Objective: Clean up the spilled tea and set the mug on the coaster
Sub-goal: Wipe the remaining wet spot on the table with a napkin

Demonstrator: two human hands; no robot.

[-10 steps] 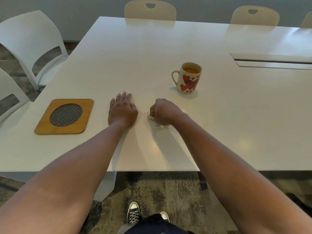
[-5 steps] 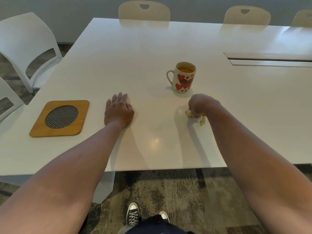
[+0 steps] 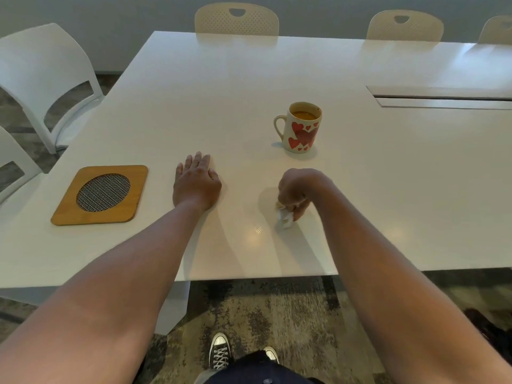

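Observation:
A white mug (image 3: 300, 128) with red hearts stands upright on the white table (image 3: 388, 189), tea inside, handle to the left. My right hand (image 3: 296, 189) is in front of the mug, fingers closed around a crumpled white tissue (image 3: 284, 217) pressed on the tabletop. My left hand (image 3: 196, 182) lies flat, palm down, fingers spread, holding nothing. A square wooden coaster (image 3: 101, 195) with a dark mesh centre sits left of that hand, with nothing on it. No tea stain shows on the table.
White chairs (image 3: 47, 79) stand at the left side, beige chairs (image 3: 237, 22) along the far edge. A recessed cable slot (image 3: 443, 97) runs at the right. The table's near edge is close below my forearms; my shoes show on the patterned carpet.
My right hand with the tissue swept right across the table, then came back slightly left and nearer to me. My left hand stayed flat in place.

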